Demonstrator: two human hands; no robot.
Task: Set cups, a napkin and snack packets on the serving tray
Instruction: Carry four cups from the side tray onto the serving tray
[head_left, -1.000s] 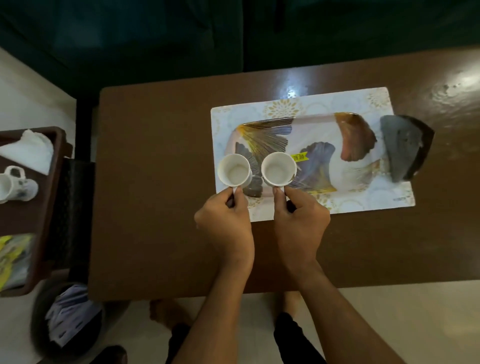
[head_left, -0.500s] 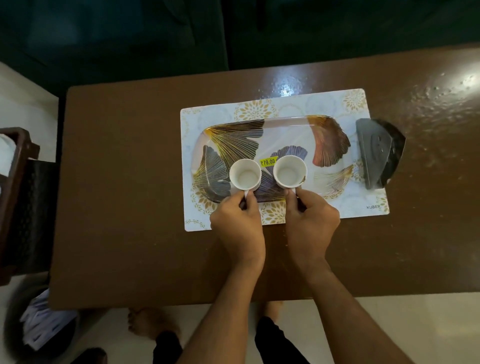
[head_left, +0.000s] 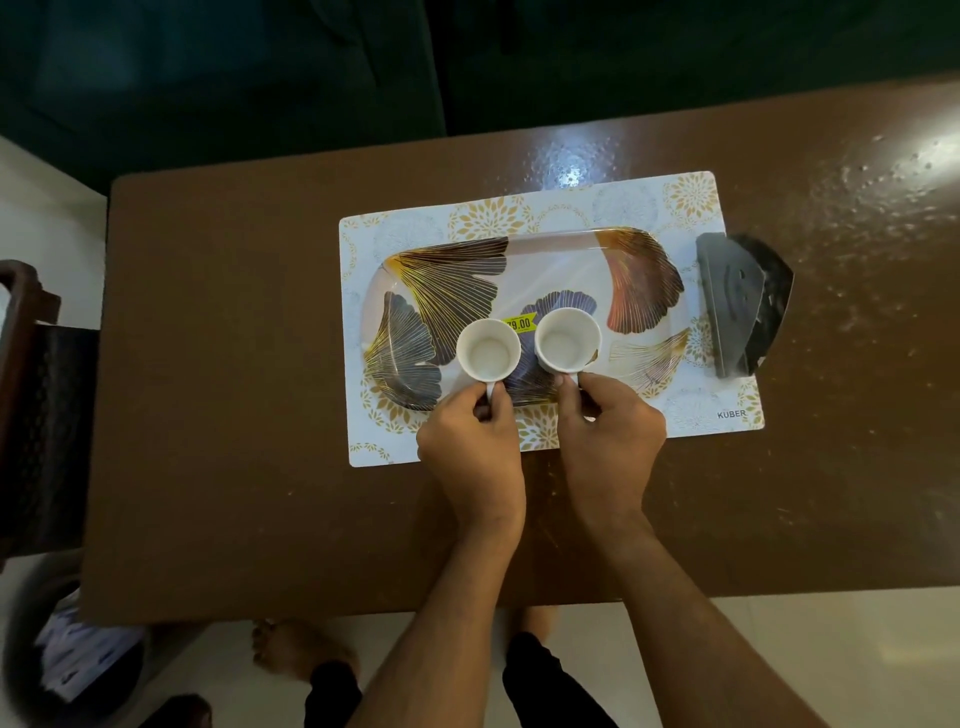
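Two white cups stand side by side on the serving tray, a pale tray printed with dark and gold leaves. My left hand pinches the handle of the left cup. My right hand pinches the handle of the right cup. Both cups are empty and upright, near the tray's front edge. A yellow price sticker shows between them. No napkin or snack packet is in view.
The tray lies on a white placemat with gold flowers, on a brown table. A dark grey holder stands at the placemat's right end. A dark wooden chair is at the left, a bin on the floor below.
Both hands carried the cups from the tray's left part toward its middle. The camera view swung right, so the side shelf with the napkin and mug dropped out of sight.
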